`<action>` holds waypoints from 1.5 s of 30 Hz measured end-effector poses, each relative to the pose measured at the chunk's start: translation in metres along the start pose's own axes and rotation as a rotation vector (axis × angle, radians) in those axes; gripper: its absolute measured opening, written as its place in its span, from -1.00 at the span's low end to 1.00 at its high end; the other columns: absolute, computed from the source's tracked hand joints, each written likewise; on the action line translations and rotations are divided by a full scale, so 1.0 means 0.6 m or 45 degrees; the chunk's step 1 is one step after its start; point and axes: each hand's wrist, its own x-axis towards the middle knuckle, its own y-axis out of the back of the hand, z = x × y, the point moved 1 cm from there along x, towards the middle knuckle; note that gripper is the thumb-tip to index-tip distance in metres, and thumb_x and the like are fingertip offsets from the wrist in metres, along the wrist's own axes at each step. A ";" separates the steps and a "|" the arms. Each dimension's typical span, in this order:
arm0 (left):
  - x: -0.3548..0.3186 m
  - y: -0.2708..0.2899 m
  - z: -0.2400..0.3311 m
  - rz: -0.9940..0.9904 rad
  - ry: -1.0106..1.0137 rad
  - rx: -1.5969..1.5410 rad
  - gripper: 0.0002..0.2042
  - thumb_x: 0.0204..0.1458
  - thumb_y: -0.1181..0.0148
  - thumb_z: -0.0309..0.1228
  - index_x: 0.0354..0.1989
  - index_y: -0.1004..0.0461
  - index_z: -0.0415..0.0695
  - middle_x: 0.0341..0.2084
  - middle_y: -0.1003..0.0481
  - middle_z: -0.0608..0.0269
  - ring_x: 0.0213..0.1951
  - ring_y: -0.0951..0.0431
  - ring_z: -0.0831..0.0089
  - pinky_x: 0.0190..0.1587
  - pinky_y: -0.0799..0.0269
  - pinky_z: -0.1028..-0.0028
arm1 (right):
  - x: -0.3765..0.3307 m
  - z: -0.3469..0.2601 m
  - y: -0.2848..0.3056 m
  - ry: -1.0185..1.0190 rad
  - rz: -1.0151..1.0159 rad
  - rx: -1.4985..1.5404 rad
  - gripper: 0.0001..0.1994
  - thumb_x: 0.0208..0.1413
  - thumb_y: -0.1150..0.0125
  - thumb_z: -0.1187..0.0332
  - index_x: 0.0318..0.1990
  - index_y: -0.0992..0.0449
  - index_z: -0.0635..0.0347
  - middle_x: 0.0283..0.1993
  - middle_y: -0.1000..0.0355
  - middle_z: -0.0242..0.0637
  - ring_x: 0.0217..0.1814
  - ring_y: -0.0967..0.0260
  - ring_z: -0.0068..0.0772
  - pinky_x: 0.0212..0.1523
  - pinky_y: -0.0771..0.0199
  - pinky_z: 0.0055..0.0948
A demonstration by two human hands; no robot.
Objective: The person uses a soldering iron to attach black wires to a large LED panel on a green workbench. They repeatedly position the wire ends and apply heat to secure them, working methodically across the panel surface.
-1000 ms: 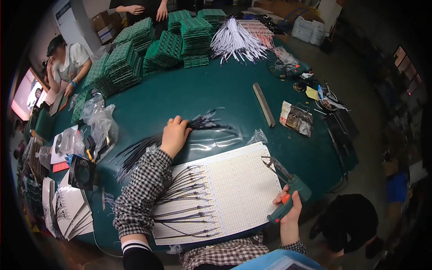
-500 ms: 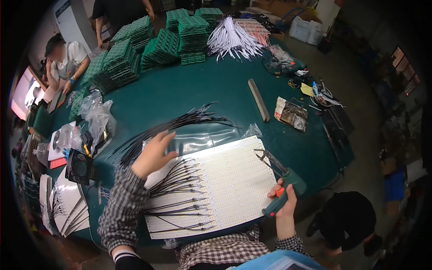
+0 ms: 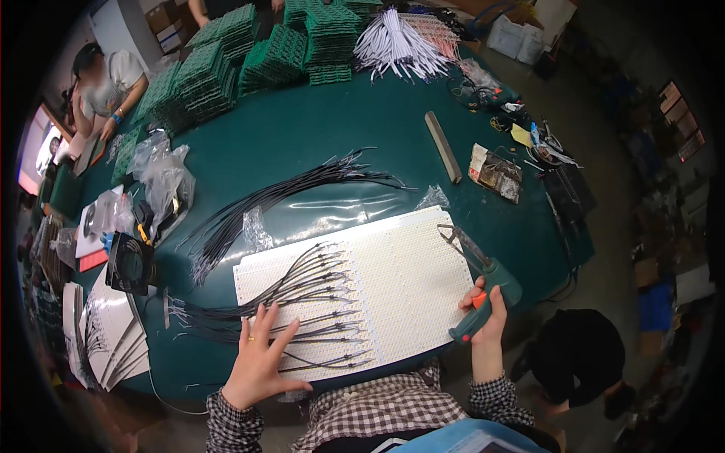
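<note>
My left hand (image 3: 260,362) rests with spread fingers over the black wires (image 3: 226,315), at the left side of a white circuit-board panel (image 3: 415,279). These wires run onto the panel in a fan and end in a column of joints near its middle. In my right hand (image 3: 489,325) is a green soldering gun (image 3: 502,285) with an orange trigger. Its metal tip points up and left over the panel's far right corner, and I cannot tell whether it touches. A loose bundle of black wires (image 3: 287,189) lies beyond the panel.
Green board stacks (image 3: 211,79) and a white wire bundle (image 3: 400,45) stand at the back. A metal bar (image 3: 443,147) and a worn box (image 3: 495,174) lie right. On the left are a small black fan (image 3: 130,263), plastic bags (image 3: 162,177) and more white panels (image 3: 117,332). Other people are nearby.
My left hand has come down from above the panel's far left corner to the wires at its near left. My right hand still holds the soldering gun. The view has shifted slightly.
</note>
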 end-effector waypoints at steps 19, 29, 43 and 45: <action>-0.018 -0.019 -0.047 0.443 -0.062 -0.022 -0.23 -0.25 -0.52 -0.20 0.25 -0.38 -0.04 0.27 -0.29 -0.04 0.19 -0.36 0.06 0.21 -0.23 0.09 | 0.003 -0.001 -0.008 0.032 0.005 -0.058 -0.61 0.25 -0.15 -0.01 -0.05 -0.41 0.14 -0.33 -0.48 -0.38 -0.31 -0.45 -0.44 -0.20 -0.50 -0.33; -0.037 -0.016 -0.063 0.546 0.018 -0.011 -0.20 -0.25 -0.53 -0.21 0.27 -0.35 -0.07 0.33 -0.21 -0.05 0.27 -0.28 0.01 0.27 -0.13 0.07 | 0.028 -0.104 -0.088 0.215 0.137 -0.120 -0.65 0.26 -0.18 0.07 -0.04 -0.49 0.18 -0.31 -0.48 -0.40 -0.32 -0.49 -0.46 -0.35 -0.53 -0.46; -0.021 -0.010 -0.108 0.459 0.121 0.029 0.04 -0.39 -0.52 0.14 0.35 -0.25 -0.05 0.38 -0.11 -0.07 0.44 0.01 -0.10 0.40 0.26 -0.20 | 0.360 -0.273 -0.282 0.551 -0.028 -0.280 -0.73 0.13 -0.37 0.20 -0.26 -0.50 0.21 -0.32 -0.48 -0.29 -0.29 -0.55 -0.34 -0.30 -0.62 -0.36; -0.024 -0.012 -0.113 0.421 0.143 0.031 0.05 -0.39 -0.52 0.15 0.36 -0.24 -0.05 0.37 -0.13 -0.06 0.44 0.00 -0.10 0.40 0.27 -0.19 | 0.389 -0.278 -0.284 0.511 -0.044 -0.190 -0.74 0.12 -0.37 0.21 -0.28 -0.49 0.21 -0.32 -0.49 -0.27 -0.29 -0.56 -0.31 -0.28 -0.62 -0.32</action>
